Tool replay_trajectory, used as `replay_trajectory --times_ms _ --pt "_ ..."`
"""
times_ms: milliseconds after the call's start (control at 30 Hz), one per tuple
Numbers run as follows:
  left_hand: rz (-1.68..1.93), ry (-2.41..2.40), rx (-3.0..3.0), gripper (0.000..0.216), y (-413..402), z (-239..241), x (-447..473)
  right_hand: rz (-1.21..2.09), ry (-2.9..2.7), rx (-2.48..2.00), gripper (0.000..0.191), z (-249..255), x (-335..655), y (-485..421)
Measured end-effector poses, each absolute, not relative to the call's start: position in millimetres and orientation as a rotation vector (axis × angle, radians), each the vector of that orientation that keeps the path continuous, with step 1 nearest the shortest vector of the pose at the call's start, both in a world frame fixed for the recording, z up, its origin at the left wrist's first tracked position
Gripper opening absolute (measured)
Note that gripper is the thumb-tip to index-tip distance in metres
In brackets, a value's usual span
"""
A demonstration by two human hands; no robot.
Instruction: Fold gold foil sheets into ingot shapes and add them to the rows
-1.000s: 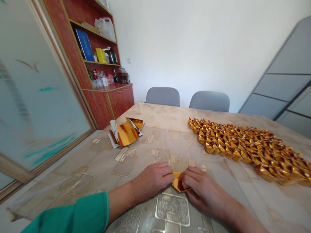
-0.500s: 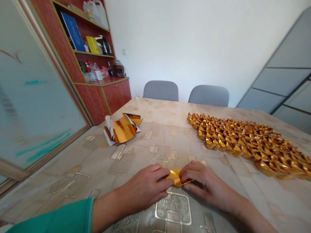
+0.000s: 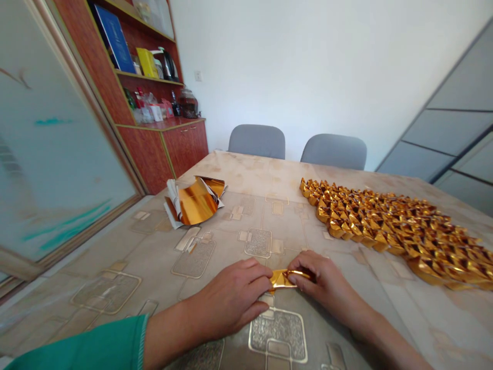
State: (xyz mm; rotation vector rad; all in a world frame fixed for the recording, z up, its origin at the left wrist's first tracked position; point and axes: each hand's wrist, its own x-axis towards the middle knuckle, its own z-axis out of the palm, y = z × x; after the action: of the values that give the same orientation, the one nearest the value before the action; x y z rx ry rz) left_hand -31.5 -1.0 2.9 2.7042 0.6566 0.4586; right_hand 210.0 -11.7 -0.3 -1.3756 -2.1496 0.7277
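Observation:
A small piece of folded gold foil paper (image 3: 282, 279) lies on the patterned tablecloth (image 3: 231, 236), between my two hands. My left hand (image 3: 239, 293) is closed over its left end, with the fingers pressed down on it. At the other end my right hand (image 3: 319, 277) pinches the foil between thumb and fingers, where its edge curls up. The fingers hide both ends of the piece. To the right, rows of folded gold foil ingots (image 3: 370, 213) stand close together. A loose stack of gold foil sheets (image 3: 197, 201) with white backs sits farther off to the left.
Two grey chairs (image 3: 257, 140) are at the table's far side, by the white wall. A red-brown cabinet (image 3: 185, 144) with bottles and a kettle stands at the back left. A frosted sliding door (image 3: 57, 128) runs along the left.
My right hand has turned, and its thumb now presses on the foil's front. The foil looks narrower, with a raised, curled right end. My left hand stays nearly in place. The view has shifted slightly.

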Motion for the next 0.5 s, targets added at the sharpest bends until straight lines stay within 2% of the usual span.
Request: replay_trajectory --times_ms 233,500 --pt "0.397 0.705 2.716 0.035 -1.9 5.0 -30.4 0.602 -2.168 -1.427 0.012 -7.2 206.5 -10.5" --pt "0.379 0.682 2.772 0.032 -1.6 1.9 -30.1 0.541 -2.185 -1.445 0.01 -10.0 206.4 -11.5"
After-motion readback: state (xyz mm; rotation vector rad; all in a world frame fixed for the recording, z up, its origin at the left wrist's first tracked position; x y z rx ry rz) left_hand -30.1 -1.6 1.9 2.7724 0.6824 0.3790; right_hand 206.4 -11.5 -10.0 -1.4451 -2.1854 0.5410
